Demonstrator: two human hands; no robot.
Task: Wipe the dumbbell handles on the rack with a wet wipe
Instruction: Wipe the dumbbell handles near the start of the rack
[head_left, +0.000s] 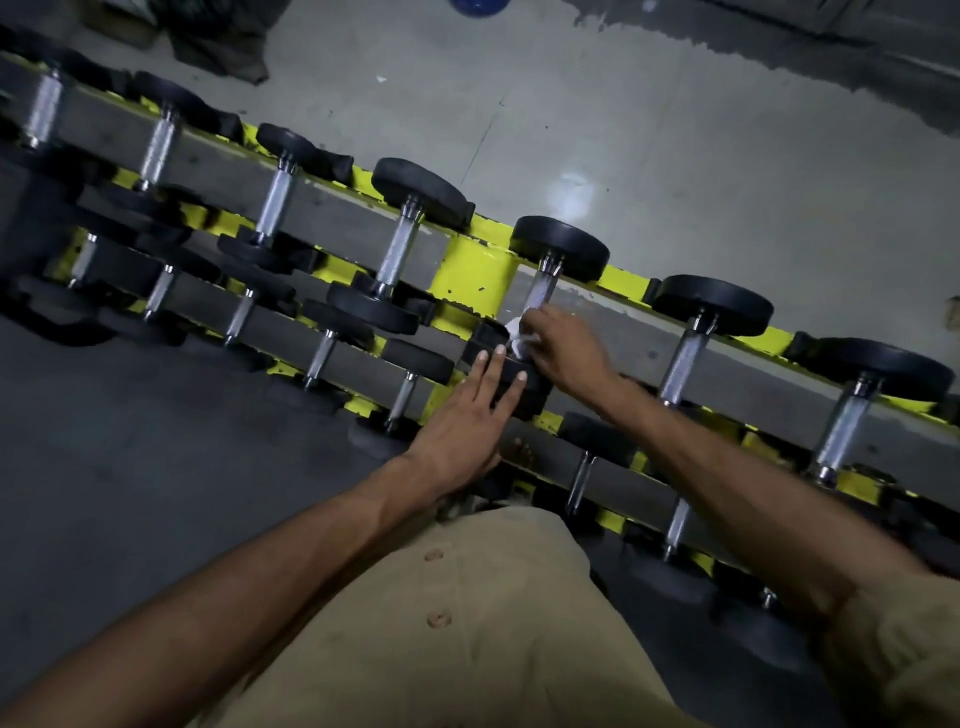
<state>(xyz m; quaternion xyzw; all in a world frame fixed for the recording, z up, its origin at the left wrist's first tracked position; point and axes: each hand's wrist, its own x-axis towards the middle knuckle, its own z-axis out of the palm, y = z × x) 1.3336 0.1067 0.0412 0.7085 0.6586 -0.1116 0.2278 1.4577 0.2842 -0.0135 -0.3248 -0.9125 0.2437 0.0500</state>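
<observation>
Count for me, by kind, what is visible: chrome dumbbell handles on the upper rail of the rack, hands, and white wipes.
Chrome dumbbell handles on the upper rail of the yellow rack: 7
Bare hands, left hand and right hand: 2
White wet wipe: 1
Total: 10

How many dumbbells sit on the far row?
7: four dumbbells left of the yellow post, one at the right hand, two further right; more may be off-frame.

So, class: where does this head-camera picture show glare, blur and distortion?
Head view: glare on the grey concrete floor; the yellow steel rack bows from wide-angle distortion; the tan shirt sleeve blurs at lower right; the white wet wipe looks washed out.
</observation>
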